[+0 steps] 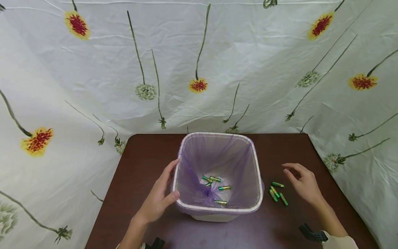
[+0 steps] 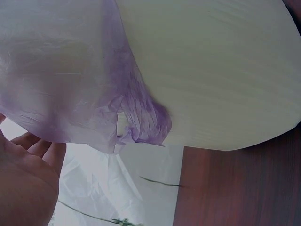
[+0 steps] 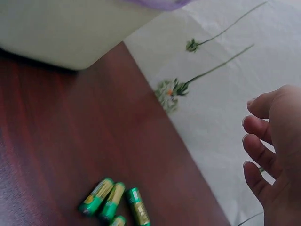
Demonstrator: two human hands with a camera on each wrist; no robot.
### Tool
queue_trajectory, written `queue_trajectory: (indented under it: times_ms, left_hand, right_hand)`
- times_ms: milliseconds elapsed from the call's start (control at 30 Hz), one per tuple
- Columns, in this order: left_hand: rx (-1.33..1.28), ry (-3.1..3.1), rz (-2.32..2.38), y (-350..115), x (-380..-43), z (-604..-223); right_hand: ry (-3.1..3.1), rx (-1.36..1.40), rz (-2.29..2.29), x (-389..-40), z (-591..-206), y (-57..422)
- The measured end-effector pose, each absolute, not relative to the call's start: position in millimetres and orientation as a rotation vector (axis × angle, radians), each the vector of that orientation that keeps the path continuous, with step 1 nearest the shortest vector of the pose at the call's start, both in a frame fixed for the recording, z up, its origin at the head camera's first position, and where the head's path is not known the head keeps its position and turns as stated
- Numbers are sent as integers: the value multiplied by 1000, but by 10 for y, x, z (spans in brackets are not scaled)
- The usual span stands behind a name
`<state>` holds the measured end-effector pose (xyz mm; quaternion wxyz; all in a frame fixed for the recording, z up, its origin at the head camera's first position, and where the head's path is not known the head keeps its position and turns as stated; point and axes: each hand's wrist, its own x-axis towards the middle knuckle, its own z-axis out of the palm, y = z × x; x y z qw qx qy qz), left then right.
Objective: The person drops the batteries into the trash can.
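A pale trash bin point(image 1: 211, 218) stands on the table, lined with a thin purple bag point(image 1: 236, 155) folded over its rim. Several green-and-gold batteries point(image 1: 224, 188) lie at its bottom. My left hand point(image 1: 158, 197) holds the bin's left side at the rim, thumb near the front corner; in the left wrist view the fingertips are partly hidden by the bag. To the right of the bin, several more batteries point(image 1: 274, 191) lie in a loose group. Above and right of them hovers my right hand point(image 1: 306, 183), fingers loosely bent, holding nothing; the right wrist view shows these batteries point(image 3: 113, 200) apart from it.
The dark brown wooden table point(image 1: 149, 152) carries the bin and batteries. A white cloth point(image 1: 174, 69) with printed flowers hangs behind and along both sides of the table. Black straps point(image 1: 312, 233) are worn at both wrists.
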<state>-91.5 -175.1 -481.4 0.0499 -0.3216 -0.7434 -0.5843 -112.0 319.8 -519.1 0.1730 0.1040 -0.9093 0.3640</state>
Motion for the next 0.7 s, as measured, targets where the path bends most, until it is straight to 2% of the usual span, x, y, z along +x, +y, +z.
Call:
queue_trajectory:
  times_ms: [367, 700]
  left_hand:
    - [-974, -2251, -1779, -1767, -915, -4818]
    - [-1003, -2237, -1768, -1757, -913, -4816]
  right_hand:
    - [-2581, 217, 1115, -1020, -5436, 3268]
    - [-2683, 22, 1081, -733, -5865, 3255]
